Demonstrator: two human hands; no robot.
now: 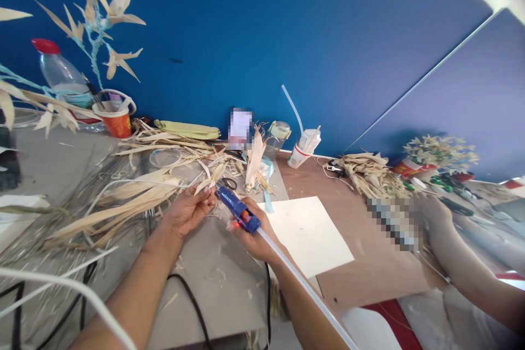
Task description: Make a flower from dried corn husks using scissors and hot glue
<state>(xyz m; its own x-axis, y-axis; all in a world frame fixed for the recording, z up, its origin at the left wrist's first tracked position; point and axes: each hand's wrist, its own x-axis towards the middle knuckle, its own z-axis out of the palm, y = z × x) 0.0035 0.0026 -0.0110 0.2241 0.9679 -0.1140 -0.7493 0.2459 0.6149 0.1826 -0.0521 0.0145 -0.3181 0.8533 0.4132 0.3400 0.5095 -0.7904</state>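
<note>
My right hand (259, 235) is wrapped round a blue hot glue gun (235, 208), with a long translucent glue stick (301, 284) coming out of its back end. The gun's nozzle points up and left, close to the fingertips of my left hand (194, 209). Between those pinched fingers is a small piece of dried corn husk (211, 179). Whether the nozzle touches the husk I cannot tell. Long husk strips (135, 202) lie to the left of my left hand. Scissors (229, 183) with dark handles lie just behind the gun.
A white sheet (307, 235) lies right of my hands. Behind stand a husk cob (256, 158), a clear jar (276, 139) and a paper cup (301, 153). Husk flowers (96, 22) rise at left near a red cup (117, 120). Another person's hand (437, 216) is at right. Black cables (192, 295) cross the front.
</note>
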